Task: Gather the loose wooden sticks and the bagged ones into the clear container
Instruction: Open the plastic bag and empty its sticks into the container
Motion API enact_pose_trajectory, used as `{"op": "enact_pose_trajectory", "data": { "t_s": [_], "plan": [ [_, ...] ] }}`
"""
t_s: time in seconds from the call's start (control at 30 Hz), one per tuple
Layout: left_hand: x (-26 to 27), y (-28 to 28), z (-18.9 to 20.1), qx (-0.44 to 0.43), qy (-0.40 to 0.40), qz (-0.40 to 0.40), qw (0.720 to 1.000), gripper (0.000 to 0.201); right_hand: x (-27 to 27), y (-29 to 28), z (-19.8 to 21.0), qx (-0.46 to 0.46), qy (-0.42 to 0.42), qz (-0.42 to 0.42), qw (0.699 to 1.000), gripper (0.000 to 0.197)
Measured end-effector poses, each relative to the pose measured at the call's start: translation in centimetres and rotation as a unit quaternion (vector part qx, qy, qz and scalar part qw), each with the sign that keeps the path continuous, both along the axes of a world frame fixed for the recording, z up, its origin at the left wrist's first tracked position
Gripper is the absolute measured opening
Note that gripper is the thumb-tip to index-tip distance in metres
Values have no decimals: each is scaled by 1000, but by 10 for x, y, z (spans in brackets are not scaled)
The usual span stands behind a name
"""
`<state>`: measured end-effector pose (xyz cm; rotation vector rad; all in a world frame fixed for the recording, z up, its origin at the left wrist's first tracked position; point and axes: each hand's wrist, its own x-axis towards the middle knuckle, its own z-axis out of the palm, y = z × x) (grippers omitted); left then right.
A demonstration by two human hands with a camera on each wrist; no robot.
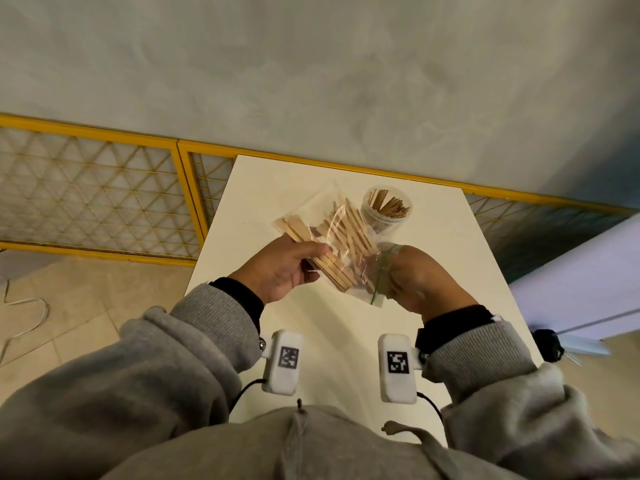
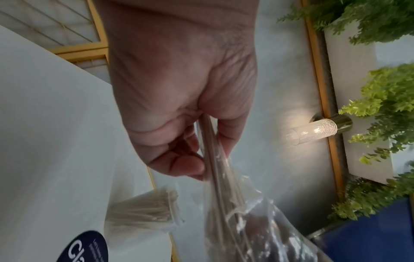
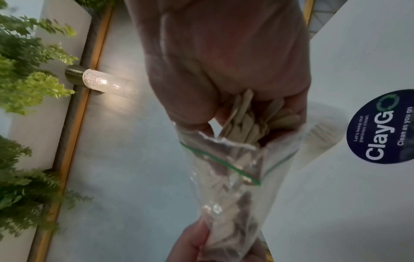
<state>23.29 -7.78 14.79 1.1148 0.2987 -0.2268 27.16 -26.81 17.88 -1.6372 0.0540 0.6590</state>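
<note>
— Where's the bag (image 1: 341, 244)?
— Held above the desk (image 1: 460, 258), just before the jar (image 1: 386, 209) of sticks.
— Hands?
— Left hand (image 1: 287, 268) grips its closed end; right hand (image 1: 415, 278) clutches sticks at its mouth.

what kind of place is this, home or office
Probably an office or shared pantry, not a home. The round sticker on the white table reads "Let's keep our pantries clean", and a wall lamp sits beside a planter of ferns.
</note>
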Motion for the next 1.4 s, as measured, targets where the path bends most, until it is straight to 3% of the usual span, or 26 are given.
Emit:
{"op": "enact_pose_trajectory", "data": {
  "t_s": [0.13,0.23,0.37,0.47,0.53,0.6,0.67,0.8,0.9,1.0,1.07,1.13,1.23,1.4],
  "plan": [
    [3,-24,-4,68,5,-42,997,9,2,3,-1,-9,8,53,999,8],
    [8,-32,-10,56,31,-7,998,4,12,-1,-3,-36,8,93,995,5],
    [16,-28,-14,21,61,29,997,14,33,-19,-11,-85,35,92,992,18],
    [20,-38,-15,50,64,-5,997,21,40,-17,-13,-51,82,125,987,15],
    [23,-44,-15,63,62,-16,996,11,43,-12,-15,-64,92,136,984,8],
    [30,-42,-18,42,69,19,997,4,51,-14,-17,-94,89,153,980,7],
    [40,-33,-22,-3,78,77,994,9,61,-22,-16,-135,88,197,967,11],
    [60,-8,-29,-102,111,203,967,12,77,-44,-10,-164,99,238,952,11],
    [72,10,-34,-151,123,252,948,11,95,-56,-12,-105,74,164,978,11],
    [76,22,-46,-157,131,262,943,8,126,-58,-13,33,-39,46,998,15],
    [77,27,-57,-151,141,258,944,6,154,-48,-8,133,-130,-28,982,12],
    [76,31,-68,-144,151,254,945,6,181,-33,-5,176,-194,-99,960,11],
    [76,36,-79,-140,156,251,945,7,209,-9,-15,126,-239,-138,953,15],
    [80,47,-90,-133,158,259,944,7,228,9,-59,-38,-226,-171,958,25]
  ]
}}
